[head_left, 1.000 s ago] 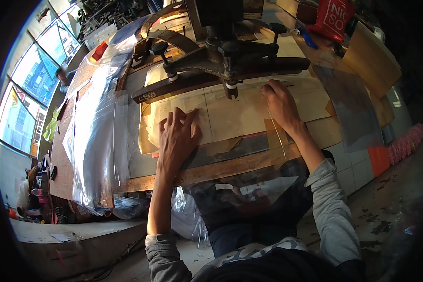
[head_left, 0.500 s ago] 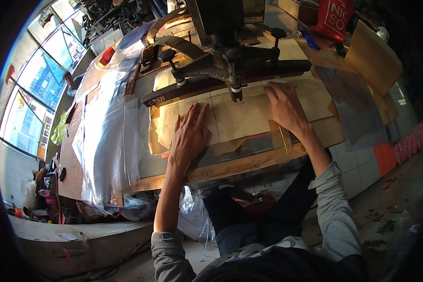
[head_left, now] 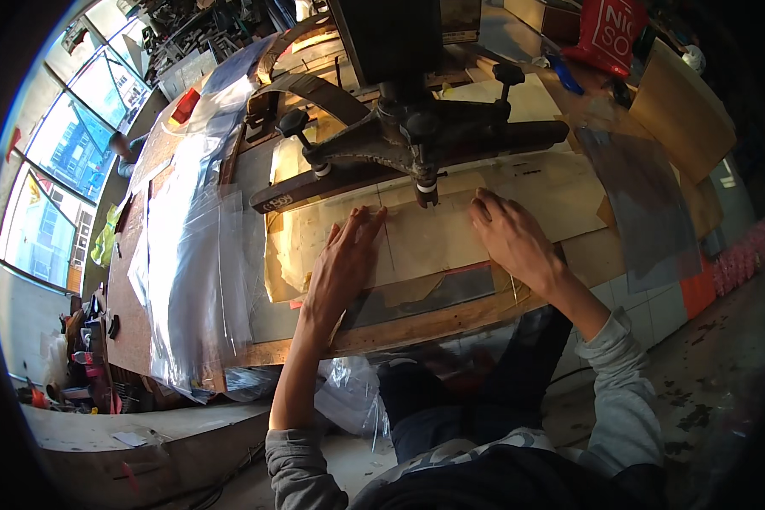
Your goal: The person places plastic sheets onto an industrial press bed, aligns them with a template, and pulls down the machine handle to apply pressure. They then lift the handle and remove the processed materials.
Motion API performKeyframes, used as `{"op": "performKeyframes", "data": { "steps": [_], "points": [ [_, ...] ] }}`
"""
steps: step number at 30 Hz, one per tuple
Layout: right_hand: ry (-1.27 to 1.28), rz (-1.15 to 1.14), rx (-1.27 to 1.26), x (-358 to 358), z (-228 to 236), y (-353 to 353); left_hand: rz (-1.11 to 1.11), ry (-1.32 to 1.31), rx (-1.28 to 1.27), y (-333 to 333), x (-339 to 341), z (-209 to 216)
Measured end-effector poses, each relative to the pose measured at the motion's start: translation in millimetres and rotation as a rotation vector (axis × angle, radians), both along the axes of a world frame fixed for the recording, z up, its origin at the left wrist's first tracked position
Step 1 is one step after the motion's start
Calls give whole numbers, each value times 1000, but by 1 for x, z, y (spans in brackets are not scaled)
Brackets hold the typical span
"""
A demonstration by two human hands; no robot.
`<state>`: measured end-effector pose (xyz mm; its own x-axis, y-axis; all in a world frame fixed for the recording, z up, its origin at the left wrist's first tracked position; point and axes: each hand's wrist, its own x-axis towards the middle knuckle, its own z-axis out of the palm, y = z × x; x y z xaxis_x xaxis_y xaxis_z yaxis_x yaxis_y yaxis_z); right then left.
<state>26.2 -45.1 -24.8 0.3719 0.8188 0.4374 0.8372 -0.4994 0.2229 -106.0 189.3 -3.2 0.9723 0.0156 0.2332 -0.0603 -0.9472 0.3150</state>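
Note:
A long cream-yellow sheet (head_left: 429, 242) lies on the worktable under a black press (head_left: 399, 127) with a dark crossbar (head_left: 510, 143). My left hand (head_left: 342, 265) rests on the left part of the sheet near its front edge, fingers stretched forward. Further right, my right hand (head_left: 512, 238) lies on the sheet with its fingers slightly bent, just in front of the crossbar. Neither hand is wrapped round anything. Between them, the metal tip at the press's middle hangs close over the sheet; whether it touches cannot be made out.
Clear plastic sheets (head_left: 195, 272) are piled on the table's left side. At the right, a smoky transparent sheet (head_left: 646, 195) hangs over the edge beside tan boards (head_left: 684, 110). A red bag (head_left: 605, 38) stands at the back right. Another person (head_left: 126, 151) is at the far left.
My right hand has come nearer to me and a little left along the sheet. My left hand has drawn back slightly. The view has shifted a little, too.

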Motion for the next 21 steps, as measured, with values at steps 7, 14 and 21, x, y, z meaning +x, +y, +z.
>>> {"op": "performKeyframes", "data": {
  "steps": [7, 14, 21],
  "points": [
    [204, -100, 26, -1, 6, -12, -83, -23, 35, 15, -2, -5],
    [154, -74, 88, 16, 1, -19, -164, -13, 26, 39, -2, 0],
    [134, -51, 209, 23, -4, -9, -80, -74, 220, 35, 19, 6]
  ]
}}
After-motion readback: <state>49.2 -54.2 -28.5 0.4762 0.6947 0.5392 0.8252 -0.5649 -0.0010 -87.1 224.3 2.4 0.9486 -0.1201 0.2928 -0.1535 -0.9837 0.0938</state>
